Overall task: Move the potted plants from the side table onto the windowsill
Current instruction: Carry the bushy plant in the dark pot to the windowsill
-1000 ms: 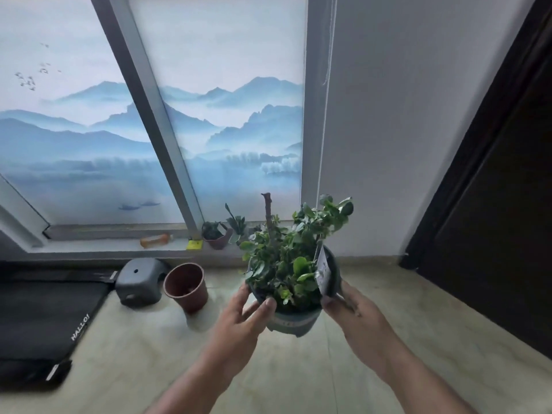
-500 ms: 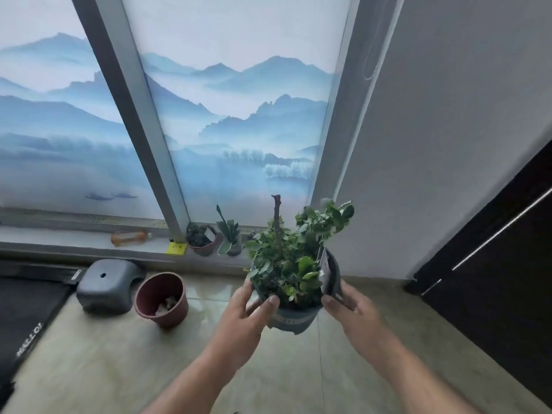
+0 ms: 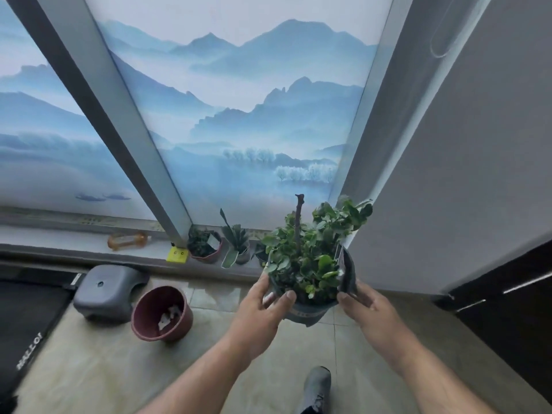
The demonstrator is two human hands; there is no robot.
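Observation:
I carry a leafy green plant in a dark grey pot in the air above the floor, just short of the windowsill. My left hand grips the pot's left rim, thumb over the edge. My right hand grips the right rim beside a dark tag. Two small potted plants stand on the sill: one in a reddish pot and a spiky one next to it. Leaves hide a further dark pot behind.
On the floor stand a red-brown pot with scraps inside and a grey plastic stool. A black mat lies at left. An amber object and a yellow tag are on the sill. My shoe shows below; a dark door is at right.
I have stepped closer to the window; the sill and its pots look larger and nearer. The held plant stays gripped by both hands.

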